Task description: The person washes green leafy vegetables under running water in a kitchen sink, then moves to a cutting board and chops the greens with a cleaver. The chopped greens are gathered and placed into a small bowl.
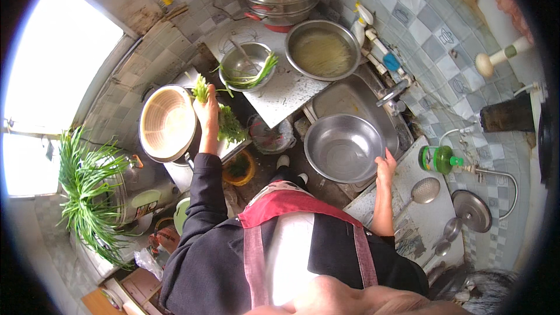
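Observation:
My left hand (pixel 207 118) is closed around a bunch of leafy greens (pixel 232 127); pale green ends show above the fingers and darker leaves hang on the other side. Just left of that hand is a round woven basket (pixel 168 121), tan inside, resting in a dark pan on the counter. With my right hand (pixel 385 167) I grip the rim of a wide steel basin (pixel 343 147), its bare inner wall showing. The basin sits tilted over the near part of the sink (pixel 357 100).
A steel bowl (pixel 248 67) with green onions and a basin (pixel 324 51) of pale strands in liquid stand on the white counter (pixel 280 102). Long green leaves (pixel 87 192) lie at left. A skimmer (pixel 425 190) and green bottle (pixel 438 160) are at right. An orange basket (pixel 240 168) sits low.

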`<state>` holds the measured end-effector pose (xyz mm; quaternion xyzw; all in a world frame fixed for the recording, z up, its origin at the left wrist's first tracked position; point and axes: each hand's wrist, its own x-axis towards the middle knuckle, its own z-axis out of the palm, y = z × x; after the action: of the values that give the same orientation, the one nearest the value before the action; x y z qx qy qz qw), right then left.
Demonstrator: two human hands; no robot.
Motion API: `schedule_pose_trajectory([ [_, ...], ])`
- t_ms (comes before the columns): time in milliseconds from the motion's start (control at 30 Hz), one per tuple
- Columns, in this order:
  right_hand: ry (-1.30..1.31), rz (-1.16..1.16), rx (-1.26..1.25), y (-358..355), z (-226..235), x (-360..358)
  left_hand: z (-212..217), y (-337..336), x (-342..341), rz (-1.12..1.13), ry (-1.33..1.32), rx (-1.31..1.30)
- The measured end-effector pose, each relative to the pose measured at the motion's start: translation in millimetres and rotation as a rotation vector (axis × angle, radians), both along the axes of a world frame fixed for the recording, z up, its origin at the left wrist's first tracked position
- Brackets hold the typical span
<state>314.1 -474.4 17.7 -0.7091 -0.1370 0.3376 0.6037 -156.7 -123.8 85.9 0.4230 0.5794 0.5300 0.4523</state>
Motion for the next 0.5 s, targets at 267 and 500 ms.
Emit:
schedule_pose_trajectory([
  [267, 0.031, -0.042, -0.008, 25, 22, -39, -2, 101, 27, -0.435, 0.7, 0.22],
  [500, 0.031, -0.207, -0.075, -3, 22, -47, -92, 178, 111, -0.746, 1.057, -0.002],
])
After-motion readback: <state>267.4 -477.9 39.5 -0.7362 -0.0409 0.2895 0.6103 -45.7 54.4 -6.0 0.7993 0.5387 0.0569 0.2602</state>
